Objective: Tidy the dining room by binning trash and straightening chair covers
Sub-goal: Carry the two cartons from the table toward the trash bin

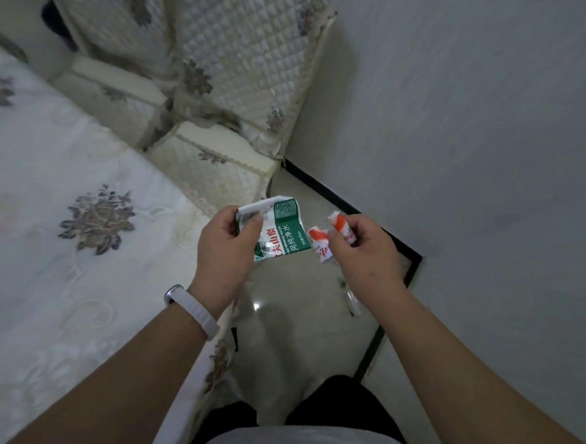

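Surface [62, 207] under a floral cloth fills my left side. The quilted chair cover [232, 63] sits past the surface's far corner, rumpled, its seat pad up against the surface edge. Tiled floor [295, 325] runs right of the surface. My left hand [226, 248] is just off the surface's right edge, fingers [250, 226] clamped on a crumpled green-and-white bottle label [280, 234]. My right hand [365, 250] is farther right of the surface, apart from the left, fingers [338, 240] pinched together on red-and-white wrapper scraps [321, 244]. White wristband [194, 305] on my left wrist, beside the surface edge. Clear plastic scrap [352, 301] lies on the floor, right of the surface.
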The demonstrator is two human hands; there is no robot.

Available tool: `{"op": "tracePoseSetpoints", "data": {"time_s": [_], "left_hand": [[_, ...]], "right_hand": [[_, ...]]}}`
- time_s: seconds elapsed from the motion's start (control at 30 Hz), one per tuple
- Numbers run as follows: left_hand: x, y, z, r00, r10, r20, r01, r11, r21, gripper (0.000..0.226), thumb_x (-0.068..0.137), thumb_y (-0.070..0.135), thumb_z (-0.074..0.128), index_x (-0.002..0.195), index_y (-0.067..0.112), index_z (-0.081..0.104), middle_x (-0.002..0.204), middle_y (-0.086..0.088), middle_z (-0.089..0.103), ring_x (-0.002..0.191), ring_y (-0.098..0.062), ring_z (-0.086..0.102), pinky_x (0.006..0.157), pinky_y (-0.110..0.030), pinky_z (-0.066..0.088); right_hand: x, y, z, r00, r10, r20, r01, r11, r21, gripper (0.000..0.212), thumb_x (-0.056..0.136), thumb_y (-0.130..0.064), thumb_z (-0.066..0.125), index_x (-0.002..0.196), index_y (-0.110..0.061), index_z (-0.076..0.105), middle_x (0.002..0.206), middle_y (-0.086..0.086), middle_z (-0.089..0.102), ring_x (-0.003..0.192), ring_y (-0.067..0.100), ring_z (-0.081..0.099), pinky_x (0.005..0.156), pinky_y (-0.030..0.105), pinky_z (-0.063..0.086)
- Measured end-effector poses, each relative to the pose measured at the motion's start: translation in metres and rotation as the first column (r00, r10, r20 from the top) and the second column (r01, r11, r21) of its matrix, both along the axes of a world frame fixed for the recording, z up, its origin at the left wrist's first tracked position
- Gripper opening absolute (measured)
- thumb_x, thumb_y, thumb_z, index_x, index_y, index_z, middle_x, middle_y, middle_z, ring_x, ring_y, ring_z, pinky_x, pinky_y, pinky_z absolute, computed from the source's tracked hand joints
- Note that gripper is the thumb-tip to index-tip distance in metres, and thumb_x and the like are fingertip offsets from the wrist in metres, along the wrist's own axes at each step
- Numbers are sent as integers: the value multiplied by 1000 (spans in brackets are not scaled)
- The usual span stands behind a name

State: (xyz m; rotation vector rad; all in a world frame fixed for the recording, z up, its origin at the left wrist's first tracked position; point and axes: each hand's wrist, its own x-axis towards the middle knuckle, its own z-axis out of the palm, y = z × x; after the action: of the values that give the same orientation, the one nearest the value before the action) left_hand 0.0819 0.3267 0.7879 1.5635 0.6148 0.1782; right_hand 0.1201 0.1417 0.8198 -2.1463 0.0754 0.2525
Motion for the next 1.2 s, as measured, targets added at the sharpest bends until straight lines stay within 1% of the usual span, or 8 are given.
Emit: {"op": "tracePoseSetpoints", "data": {"time_s": [0.2, 0.37, 0.6, 0.67, 0.83, 0.9, 1.0, 1.2], "left_hand": [[1, 19, -4, 962, 265, -67, -269, 962, -46, 11, 95, 15, 62, 86, 17, 67, 80, -4, 73, 77, -25, 71, 75, -57, 59], [1, 15, 12, 865, 497, -72, -498, 867, 4, 12, 95, 15, 61, 86, 15, 67, 84, -12, 72, 79, -29, 71, 74, -59, 58], [-33, 3, 42, 703, 709, -60, -703, 705, 95, 17, 87, 32, 61, 82, 16, 64, 85, -23, 66, 82, -47, 66, 68, -67, 53], [-58, 4, 51, 634, 772, -44, -766, 635, 105, 19, 86, 33, 61, 83, 14, 64, 86, -26, 64, 80, -49, 64, 69, -66, 52], [-138, 3, 62, 396, 918, -6, -914, 395, 98, 16, 97, 11, 58, 85, 0, 60, 77, -13, 64, 70, -24, 65, 68, -50, 56], [-175, 1, 61, 313, 950, 5, -946, 311, 92, 16, 97, 10, 58, 87, -3, 58, 78, -14, 63, 70, -23, 64, 67, -46, 55], [-231, -6, 59, 221, 975, 20, -972, 218, 87, 18, 96, 13, 59, 89, -4, 58, 80, -23, 64, 72, -28, 63, 65, -47, 54], [-339, -12, 54, 32, 999, 3, -999, 32, 16, 16, 95, 15, 60, 89, 0, 60, 77, -14, 65, 70, -26, 62, 59, -44, 52]], "right_hand": [[52, 36, -9, 987, 153, -58, -144, 980, 138, 10, 89, -27, 70, 83, -20, 66, 81, 9, 67, 66, 15, 56, 63, 45, 53], [90, 61, 3, 903, 427, -48, -405, 883, 238, 12, 92, -20, 67, 88, -9, 65, 70, 3, 58, 57, 6, 48, 52, 20, 40], [117, 100, 13, 769, 639, 9, -619, 742, 257, 22, 91, -22, 66, 72, -19, 56, 59, -13, 51, 54, 5, 45, 53, 24, 39], [103, 117, 16, 721, 693, 0, -666, 694, 273, 22, 90, -22, 66, 72, -15, 56, 61, -9, 51, 53, 6, 44, 53, 25, 39], [39, 159, 25, 516, 857, 12, -825, 493, 277, 20, 91, -24, 66, 74, -18, 58, 63, -10, 53, 54, 5, 45, 55, 24, 39], [6, 172, 28, 436, 900, 16, -867, 415, 277, 17, 91, -26, 66, 75, -24, 60, 70, -11, 60, 63, 7, 55, 64, 28, 50], [-49, 186, 33, 342, 940, 0, -912, 332, 241, 14, 89, -29, 66, 82, -17, 62, 90, 0, 68, 90, 26, 65, 80, 49, 56], [-163, 212, 44, 168, 986, 9, -975, 165, 150, 16, 87, -31, 66, 82, -17, 62, 97, 7, 72, 88, 28, 67, 78, 53, 56]]}}
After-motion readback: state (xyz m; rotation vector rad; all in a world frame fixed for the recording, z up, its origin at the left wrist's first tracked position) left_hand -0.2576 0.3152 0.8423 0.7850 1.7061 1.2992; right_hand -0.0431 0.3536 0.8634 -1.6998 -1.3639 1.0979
